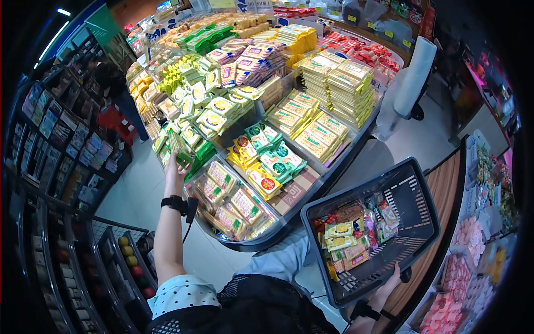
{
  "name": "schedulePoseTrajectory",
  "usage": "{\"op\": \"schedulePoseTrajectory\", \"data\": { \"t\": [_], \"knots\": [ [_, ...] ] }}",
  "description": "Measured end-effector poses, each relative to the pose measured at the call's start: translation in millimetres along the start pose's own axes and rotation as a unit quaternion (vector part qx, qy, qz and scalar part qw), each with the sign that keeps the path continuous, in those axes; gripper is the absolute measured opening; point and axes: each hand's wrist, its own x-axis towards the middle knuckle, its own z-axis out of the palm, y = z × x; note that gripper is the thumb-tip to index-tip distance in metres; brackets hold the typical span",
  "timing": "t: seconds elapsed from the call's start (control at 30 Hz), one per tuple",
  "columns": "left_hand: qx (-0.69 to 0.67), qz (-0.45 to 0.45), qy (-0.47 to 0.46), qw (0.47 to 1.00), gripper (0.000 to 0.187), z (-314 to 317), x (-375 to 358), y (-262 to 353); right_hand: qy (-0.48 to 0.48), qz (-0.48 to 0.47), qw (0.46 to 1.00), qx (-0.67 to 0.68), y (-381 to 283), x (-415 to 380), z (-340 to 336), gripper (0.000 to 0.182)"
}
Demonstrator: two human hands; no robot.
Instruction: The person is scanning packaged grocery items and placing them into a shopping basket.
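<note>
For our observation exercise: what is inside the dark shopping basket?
The basket holds packaged snacks in yellow, red and clear wrappers, piled at one end. Bare mesh floor shows at the other end. Anything under the top packs is covered. The right hand grips the rim.

Single head-mounted cam, fisheye lens w/ black vignette at frame edges, looks forward and steeply down from above the wearer's own torso, seen at bottom centre. The display stand of packaged snacks [261, 139] fills centre and upper frame at arm's reach, the left hand [177, 162] extends to it at centre left, and the basket [414, 192] sits close at lower right. No 2nd view, so no shared coverage; shelving at far left and right edges is bent by lens distortion.
</note>
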Motion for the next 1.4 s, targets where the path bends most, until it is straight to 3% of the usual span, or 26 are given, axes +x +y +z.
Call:
{"op": "schedulePoseTrajectory", "data": {
  "t": [0.2, 0.27, 0.37, 0.57, 0.67, 0.73, 0.8, 0.87, 0.93, 1.0, 1.07, 1.1, 1.17, 1.2, 1.3, 1.4],
  "knots": [
    [-0.059, 0.071, -0.103, 0.99, 0.033, 36.6, -106.8, -3.0, 0.005, 0.016, 1.0, 0.001, 8.8, 12.0, -15.3, 0.027],
    [-0.01, 0.051, -0.146, 0.988, 0.032, 32.3, -118.2, -22.9, -0.002, -0.067, 0.998, -0.004, 3.1, 3.0, -0.6, 0.029],
    [0.042, -0.003, -0.17, 0.985, 0.046, 90.4, -196.8, -25.9, 0.06, -0.051, 0.995, -0.065, -3.3, 0.0, 3.9, 0.031],
    [0.132, -0.092, -0.47, 0.868, 0.056, 154.7, -297.7, -80.1, 0.078, -0.049, 0.994, -0.051, 1.3, 10.1, -3.6, 0.037],
    [0.219, 0.054, -0.557, 0.799, 0.065, 169.3, -312.5, -119.5, 0.051, -0.053, 0.997, -0.006, 20.1, 29.4, -21.7, 0.05],
    [0.272, 0.075, -0.568, 0.773, 0.065, 174.7, -317.9, -125.5, 0.067, -0.037, 0.997, 0.023, 18.6, 24.7, -19.4, 0.051],
    [0.381, 0.345, -0.541, 0.666, 0.066, 173.0, -318.2, -137.6, 0.069, -0.045, 0.996, 0.019, 25.1, 30.0, -26.3, 0.053],
    [0.388, 0.346, -0.547, 0.657, 0.065, 170.7, -320.7, -142.6, 0.058, -0.053, 0.997, 0.012, 30.3, 37.5, -29.6, 0.055],
    [0.424, 0.371, -0.552, 0.614, 0.065, 170.2, -319.5, -145.1, 0.077, -0.12, 0.989, -0.05, 34.5, 40.6, -26.9, 0.026],
    [0.478, 0.372, -0.539, 0.585, 0.067, 170.0, -317.7, -155.8, 0.119, -0.119, 0.983, -0.067, 36.5, 44.7, -26.7, 0.027],
    [0.554, 0.348, -0.533, 0.536, 0.068, 168.7, -314.6, -165.5, 0.08, -0.124, 0.989, -0.016, 25.3, 30.4, -13.3, 0.028],
    [0.557, 0.348, -0.518, 0.548, 0.068, 170.7, -313.7, -163.2, 0.073, -0.111, 0.991, -0.017, 24.1, 29.8, -11.8, 0.029],
    [0.618, 0.28, -0.569, 0.464, 0.073, 174.0, -313.5, -159.0, 0.06, -0.09, 0.994, -0.022, 12.6, 17.2, -3.4, 0.03],
    [0.612, 0.332, -0.545, 0.466, 0.077, 171.3, -314.0, -165.0, 0.056, -0.083, 0.995, -0.023, 7.7, 10.3, 0.8, 0.03],
    [0.609, 0.37, -0.509, 0.482, 0.076, 168.9, -316.4, -170.6, 0.04, -0.071, 0.996, -0.032, 17.5, 29.7, -13.5, 0.031],
    [0.564, 0.382, -0.506, 0.528, 0.058, 165.8, -315.5, -175.4, 0.023, -0.059, 0.998, -0.026, 24.7, 42.6, -22.3, 0.03]
  ]
}}
